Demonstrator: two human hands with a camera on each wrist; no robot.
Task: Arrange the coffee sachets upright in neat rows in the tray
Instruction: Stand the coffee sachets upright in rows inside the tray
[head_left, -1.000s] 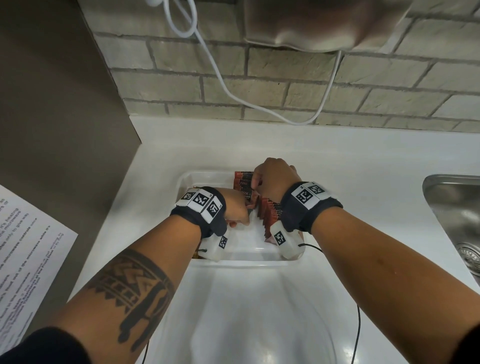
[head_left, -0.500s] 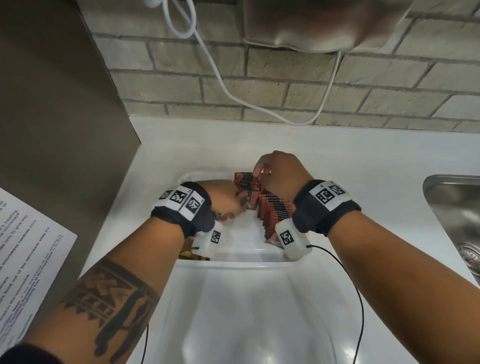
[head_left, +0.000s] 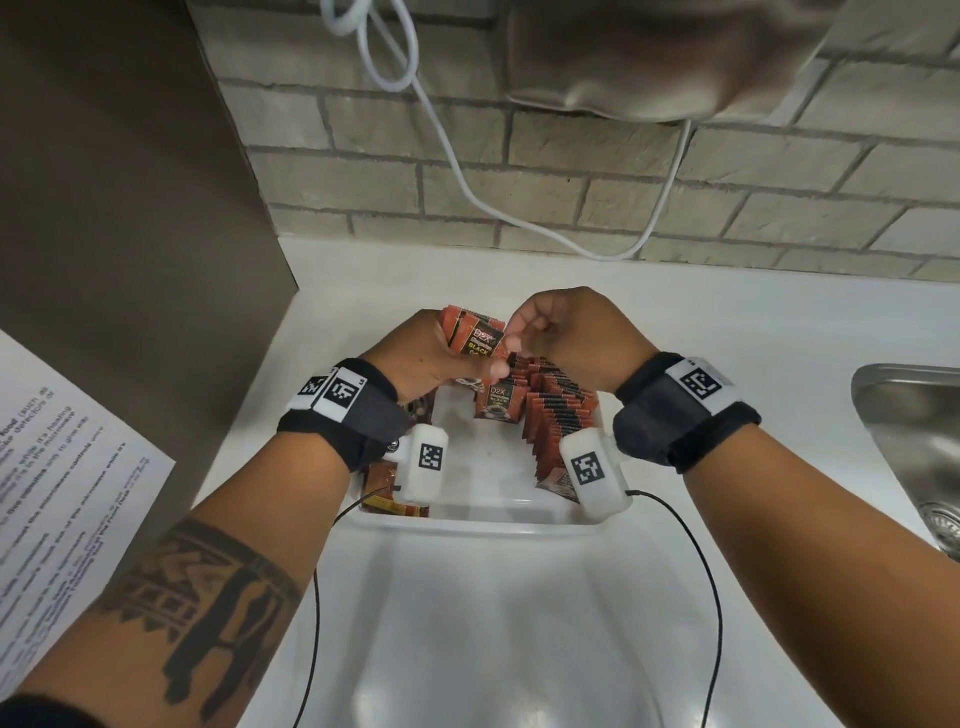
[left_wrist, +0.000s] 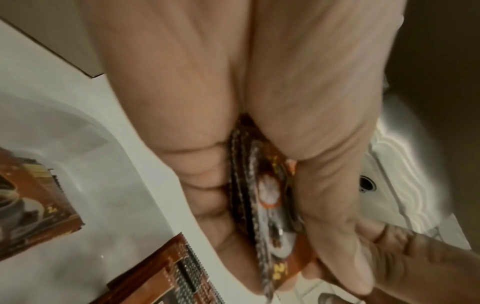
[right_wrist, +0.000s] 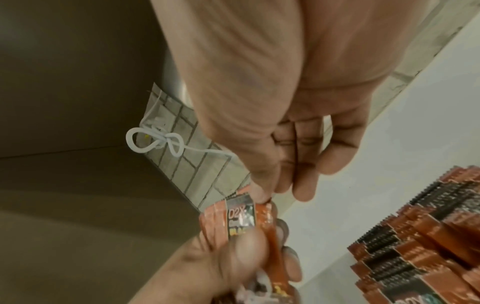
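The left hand (head_left: 426, 353) is raised above the far end of the tray (head_left: 483, 512), its fingers and thumb curled round a small stack of coffee sachets (head_left: 474, 335) held on edge; the left wrist view shows the packets wedged between palm and fingers, with several serrated edges side by side. The right hand (head_left: 569, 332) is just beside it, the two hands nearly touching, and its thumb and forefinger pinch the upper corner of the front sachet in that stack while the other fingers (right_wrist: 306, 164) hang loosely curled. Below the right hand, a long row of sachets (head_left: 558, 410) stands upright along the right side of the tray, running from under the knuckles back toward the right wrist. One single sachet (head_left: 497, 402) stands facing the camera just under the two hands, left of that row. Under the left wrist, a few loose sachets (head_left: 387, 501) lie flat in the near left corner of the tray. The tray sits on a white worktop (head_left: 727, 312), with a steel sink (head_left: 914, 415) well off to the right of the right arm and a printed sheet (head_left: 62, 467) to the left of the left forearm.
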